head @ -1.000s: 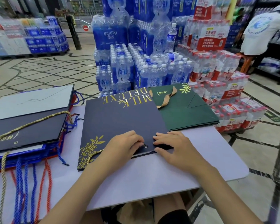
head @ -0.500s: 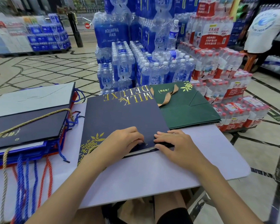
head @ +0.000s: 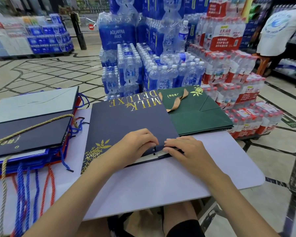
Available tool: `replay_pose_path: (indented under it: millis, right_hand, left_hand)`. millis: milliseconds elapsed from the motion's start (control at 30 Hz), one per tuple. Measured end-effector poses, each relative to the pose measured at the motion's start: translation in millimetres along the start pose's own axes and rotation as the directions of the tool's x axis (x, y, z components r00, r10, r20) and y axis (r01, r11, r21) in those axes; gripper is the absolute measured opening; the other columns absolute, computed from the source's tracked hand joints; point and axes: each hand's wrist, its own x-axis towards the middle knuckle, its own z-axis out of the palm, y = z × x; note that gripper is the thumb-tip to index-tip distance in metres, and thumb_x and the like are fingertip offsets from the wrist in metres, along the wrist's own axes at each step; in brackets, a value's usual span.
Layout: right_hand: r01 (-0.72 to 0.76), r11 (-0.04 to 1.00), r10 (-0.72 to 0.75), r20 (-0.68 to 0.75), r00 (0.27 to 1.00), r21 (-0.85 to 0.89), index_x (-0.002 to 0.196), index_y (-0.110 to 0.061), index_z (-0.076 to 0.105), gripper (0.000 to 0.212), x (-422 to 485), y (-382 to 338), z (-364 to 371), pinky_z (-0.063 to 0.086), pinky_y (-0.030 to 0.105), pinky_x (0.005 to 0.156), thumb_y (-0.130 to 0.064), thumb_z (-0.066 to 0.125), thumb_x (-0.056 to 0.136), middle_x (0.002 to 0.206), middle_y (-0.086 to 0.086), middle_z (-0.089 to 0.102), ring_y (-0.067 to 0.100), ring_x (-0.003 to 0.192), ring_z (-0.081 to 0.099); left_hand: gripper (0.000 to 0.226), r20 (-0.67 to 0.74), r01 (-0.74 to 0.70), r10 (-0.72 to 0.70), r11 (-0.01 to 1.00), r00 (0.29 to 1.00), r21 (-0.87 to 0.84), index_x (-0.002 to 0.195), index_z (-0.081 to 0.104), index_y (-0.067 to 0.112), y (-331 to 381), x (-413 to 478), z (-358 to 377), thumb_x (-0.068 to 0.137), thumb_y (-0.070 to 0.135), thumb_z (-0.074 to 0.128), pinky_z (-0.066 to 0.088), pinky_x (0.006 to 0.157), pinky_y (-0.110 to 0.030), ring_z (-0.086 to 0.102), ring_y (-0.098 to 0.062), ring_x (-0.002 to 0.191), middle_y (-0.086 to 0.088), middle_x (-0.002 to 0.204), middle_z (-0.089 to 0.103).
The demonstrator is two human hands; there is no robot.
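Both hands work at the 6 o'clock rim of the navy bag, which lies flat in the middle of the table with its gold lettering toward 12 o'clock. The left hand has its fingers curled and bunched, pinching the rim just left of the punched holes. The right hand keeps its fingers close together on top of the rim with the thumb tucked below, so it pinches too.

The likely trouble, as I judge it, is at those holes: if the two hands pull apart too sharply, the card could crease or tear there. A hard push toward 12 o'clock could also slide the bag into the green bag at 1 o'clock, which sits near the table's far edge.

As for what holds what, the navy bag is folded flat, its mouth lifted only slightly, and nothing shows inside. No cord passes through its holes. The green bag is flat as well, with a tan ribbon handle lying on it. At 9 o'clock a stack of flat bags trails loose cords over the table edge, where a sleeveless forearm might snag them. Beyond the table at 12 o'clock, shrink-wrapped packs hold water bottles.
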Motion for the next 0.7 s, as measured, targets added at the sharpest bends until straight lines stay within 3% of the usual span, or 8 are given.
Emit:
replay_pose_path:
  millis: [133,300,500,700]
  right_hand:
    - [-0.020,1.000,0.020,0.008,1.000,0.021,0.089,-0.018,0.076,0.027,0.7,-0.7,0.0,0.043,0.021,0.087,-0.038,0.057,0.090,0.095,-0.008,0.075,0.006,0.096,0.058]
    - [0.047,0.999,-0.048,-0.036,0.998,-0.027,0.083,-0.015,0.073,0.027,3.4,-4.5,-0.1,0.045,0.027,0.076,-0.036,0.058,0.090,0.083,-0.006,0.073,0.016,0.076,0.062]
    - [0.023,0.997,-0.029,-0.087,0.996,-0.072,0.083,-0.016,0.074,0.029,4.2,-3.6,0.8,0.051,0.032,0.072,-0.037,0.056,0.093,0.084,-0.008,0.073,0.013,0.078,0.067]
    - [0.029,0.996,-0.036,-0.086,0.996,-0.086,0.080,-0.016,0.072,0.029,3.5,-3.5,1.7,0.054,0.036,0.066,-0.038,0.057,0.092,0.078,-0.007,0.071,0.017,0.073,0.067]
  left_hand:
    - [0.016,0.026,0.034,-0.034,0.999,0.999,-0.012,0.102,0.069,0.018,-7.6,1.3,-4.7,0.099,0.020,0.053,0.045,0.084,-0.018,0.057,-0.004,0.089,0.011,0.097,0.059]
    - [0.016,0.080,0.042,-0.040,0.999,0.996,-0.025,0.101,0.071,0.019,-7.6,1.5,1.7,0.098,0.022,0.055,0.047,0.083,-0.022,0.057,-0.002,0.087,0.012,0.095,0.060]
    - [0.032,0.012,0.144,-0.144,0.982,0.990,-0.125,0.123,0.064,0.025,-3.9,-20.9,-0.9,0.097,0.039,0.051,0.045,0.088,-0.020,0.058,-0.001,0.100,0.016,0.108,0.063]
    - [0.030,0.008,0.096,-0.096,0.991,0.995,-0.096,0.125,0.063,0.022,-5.9,-33.5,10.1,0.095,0.023,0.058,0.044,0.093,-0.023,0.054,0.000,0.108,0.016,0.119,0.056]
